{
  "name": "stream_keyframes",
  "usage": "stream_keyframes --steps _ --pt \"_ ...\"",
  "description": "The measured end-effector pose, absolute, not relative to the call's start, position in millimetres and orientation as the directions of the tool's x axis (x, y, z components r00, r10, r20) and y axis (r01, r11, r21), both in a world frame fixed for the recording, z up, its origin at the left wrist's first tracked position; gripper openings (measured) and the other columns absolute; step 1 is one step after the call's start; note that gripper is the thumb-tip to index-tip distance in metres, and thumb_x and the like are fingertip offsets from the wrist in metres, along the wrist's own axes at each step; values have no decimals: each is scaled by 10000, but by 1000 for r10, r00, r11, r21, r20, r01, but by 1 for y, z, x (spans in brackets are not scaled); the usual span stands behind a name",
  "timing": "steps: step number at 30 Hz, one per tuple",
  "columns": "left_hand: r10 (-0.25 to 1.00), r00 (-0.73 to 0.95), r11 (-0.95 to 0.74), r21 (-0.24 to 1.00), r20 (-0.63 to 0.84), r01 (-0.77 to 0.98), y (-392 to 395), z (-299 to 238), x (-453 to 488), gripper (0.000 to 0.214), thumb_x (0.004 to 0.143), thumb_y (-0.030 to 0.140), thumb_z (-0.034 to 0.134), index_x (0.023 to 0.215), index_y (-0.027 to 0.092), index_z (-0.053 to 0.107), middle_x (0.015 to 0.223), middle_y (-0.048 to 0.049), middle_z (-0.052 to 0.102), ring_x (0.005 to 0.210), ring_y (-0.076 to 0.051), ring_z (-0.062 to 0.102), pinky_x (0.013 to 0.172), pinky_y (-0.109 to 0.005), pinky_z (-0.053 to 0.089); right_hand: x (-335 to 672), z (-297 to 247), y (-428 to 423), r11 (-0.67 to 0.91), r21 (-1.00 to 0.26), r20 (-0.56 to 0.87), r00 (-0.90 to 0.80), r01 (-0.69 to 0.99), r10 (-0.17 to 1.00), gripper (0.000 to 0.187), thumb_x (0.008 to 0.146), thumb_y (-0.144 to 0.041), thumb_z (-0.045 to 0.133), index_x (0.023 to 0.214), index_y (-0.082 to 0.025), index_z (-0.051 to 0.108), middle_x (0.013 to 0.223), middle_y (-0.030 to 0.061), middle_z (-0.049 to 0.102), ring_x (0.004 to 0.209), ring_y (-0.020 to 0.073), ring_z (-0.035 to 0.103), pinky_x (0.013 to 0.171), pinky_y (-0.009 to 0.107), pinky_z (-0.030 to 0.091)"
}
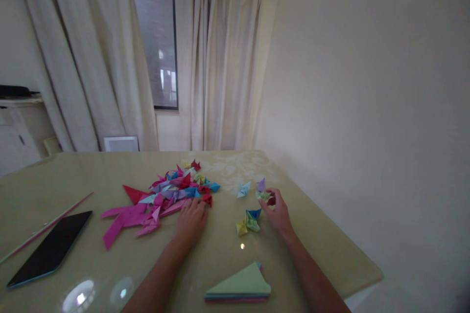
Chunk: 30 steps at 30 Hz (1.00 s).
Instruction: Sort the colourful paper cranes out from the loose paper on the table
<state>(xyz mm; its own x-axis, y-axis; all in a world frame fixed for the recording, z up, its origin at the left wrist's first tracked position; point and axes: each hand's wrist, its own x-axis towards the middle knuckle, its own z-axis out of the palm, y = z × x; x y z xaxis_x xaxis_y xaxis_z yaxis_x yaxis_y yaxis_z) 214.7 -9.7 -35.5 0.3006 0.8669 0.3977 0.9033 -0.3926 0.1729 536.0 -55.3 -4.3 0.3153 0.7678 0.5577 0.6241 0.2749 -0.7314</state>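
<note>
My left hand (191, 220) lies palm down at the near edge of a pile of folded paper pieces (174, 188) in pink, red, blue and purple. Its fingers stretch forward and touch the pile. Between the thumb and fingers of my right hand (278, 211) is a pale green origami piece (263, 195). Just behind that piece stands a purple origami piece (261, 185), and a light blue one (243, 189) sits to its left. Nearer to me, a small cluster has a yellow piece (241, 227), a green piece (252, 222) and a dark blue piece (253, 213).
A stack of folded paper triangles (238, 282) lies at the table's front. On the left are a black tablet (51, 249) and a thin pink and green stick (47, 226). The table (323, 239) has its right edge along a white wall; curtains hang behind.
</note>
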Motion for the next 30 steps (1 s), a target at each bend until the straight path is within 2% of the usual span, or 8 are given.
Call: stream_keyframes --steps 3,6,10,14,19,24,27,30 --pt "862 327 -422 189 387 887 -13 -29 213 268 1023 226 443 1118 179 689 1158 -126 666 1126 -300 619 1019 -453 483 536 -11 -51 252 -748 527 320 614 787 378 808 -425 692 1114 -215 620 910 35 686 700 204 662 590 307 536" --pt "833 323 -458 233 449 858 -12 -28 211 205 981 177 467 1053 188 659 1106 -113 639 1042 -277 625 959 -422 512 536 -19 -48 272 -749 522 286 604 803 316 795 -383 675 1066 -225 631 925 38 710 702 200 678 593 305 549" --pt "757 292 -514 258 584 818 -7 -37 210 339 939 169 514 1268 180 595 1269 -139 614 1179 -295 590 1036 -450 498 541 -24 -47 284 -738 524 255 612 813 206 817 -402 639 923 -226 648 831 41 725 655 207 689 581 316 556" --pt "756 325 -526 232 568 819 -4 -48 211 424 948 175 501 1364 195 580 1283 -126 666 1173 -301 606 1056 -486 477 548 -25 -46 242 -733 518 291 635 805 217 840 -436 617 895 -229 649 800 53 744 626 220 699 606 344 566" --pt "762 361 -554 250 538 794 -3 -47 210 398 949 139 499 1314 200 649 1221 -125 725 1132 -303 652 1017 -483 510 554 -30 -46 144 -709 498 345 691 796 208 835 -444 612 831 -239 650 738 43 745 635 244 713 609 350 545" --pt "669 386 -678 309 634 667 -8 -34 211 249 986 176 541 1138 224 733 1088 -86 787 1024 -265 718 926 -421 580 555 -33 -46 87 -645 513 346 759 785 239 834 -447 631 712 -243 654 673 58 714 631 262 689 605 360 520" --pt "595 318 -732 335 738 593 -15 -27 220 242 1045 253 516 1103 232 750 1014 -68 803 944 -233 742 883 -384 598 553 -24 -51 88 -599 567 344 796 748 261 880 -455 629 786 -223 705 836 120 740 789 297 700 759 431 560" --pt "563 302 -771 358 769 527 -27 -23 234 272 1074 315 503 1071 241 764 974 -60 810 894 -206 753 823 -336 609 541 -9 -61 200 -501 670 232 842 705 313 984 -466 578 1077 -209 731 1091 144 742 1028 317 683 959 489 537"
